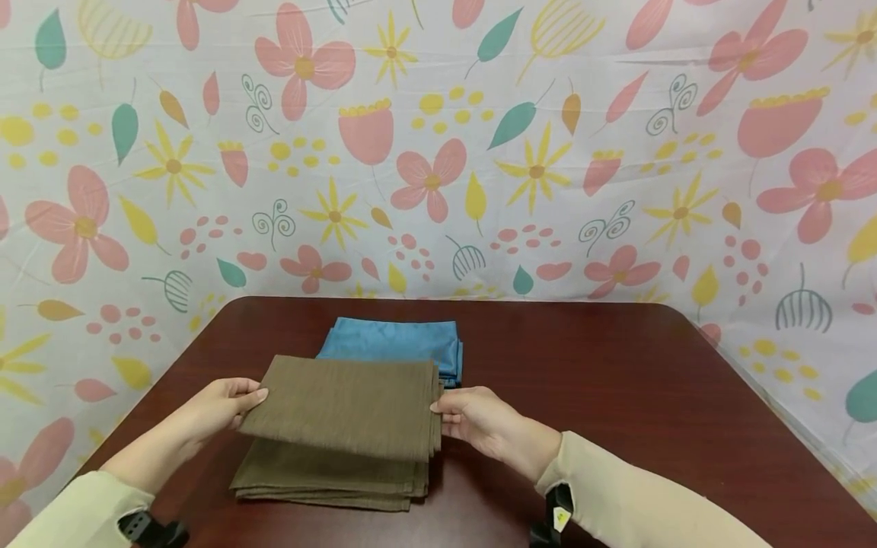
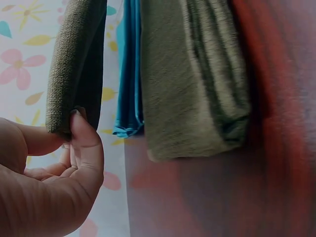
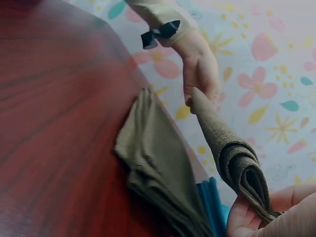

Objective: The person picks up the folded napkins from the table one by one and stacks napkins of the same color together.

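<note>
Between both hands, a folded olive-brown cloth (image 1: 346, 403) is held up off the table. My left hand (image 1: 222, 411) pinches its left edge between thumb and fingers, as the left wrist view also shows. At the opposite edge my right hand (image 1: 483, 422) grips the layered folds, which look rolled over in the right wrist view. Below lies another folded olive-brown cloth (image 1: 329, 472), apart from the raised one. Behind them is a folded blue cloth (image 1: 390, 339), its front partly hidden by the raised cloth.
Everything lies on a dark red-brown wooden table (image 1: 582, 365) with rounded far corners. A floral curtain (image 1: 438, 251) hangs behind the table and along its sides. Black straps with small devices (image 1: 558, 510) sit on both wrists.
</note>
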The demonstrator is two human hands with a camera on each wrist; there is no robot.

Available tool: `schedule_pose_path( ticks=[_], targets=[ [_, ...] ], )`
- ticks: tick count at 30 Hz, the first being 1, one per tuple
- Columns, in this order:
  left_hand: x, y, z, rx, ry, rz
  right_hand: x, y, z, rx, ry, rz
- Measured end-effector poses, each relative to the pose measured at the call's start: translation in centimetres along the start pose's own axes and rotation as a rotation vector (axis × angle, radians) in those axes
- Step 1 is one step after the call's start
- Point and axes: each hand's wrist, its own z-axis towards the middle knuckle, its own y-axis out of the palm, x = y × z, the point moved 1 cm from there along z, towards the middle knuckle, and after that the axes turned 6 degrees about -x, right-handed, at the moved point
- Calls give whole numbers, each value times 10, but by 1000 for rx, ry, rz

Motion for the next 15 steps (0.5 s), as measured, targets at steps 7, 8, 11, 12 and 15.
schedule_pose_path(
  ticks=[7,8,11,12,15],
  targets=[
    [-13,10,-7,-25,-38,-46,15,1,1,-8,38,-12],
    [-15,11,-7,-30,-42,-52,17,1,0,-9,44,-21],
    [-21,14,-9,-39,-64,-74,22,3,-1,-20,58,-44],
    [-23,15,-9,-39,-67,-80,23,3,-1,-16,61,-50],
    [-28,21,-8,-36,-73,-102,26,3,-2,-9,65,-67]
  ],
)
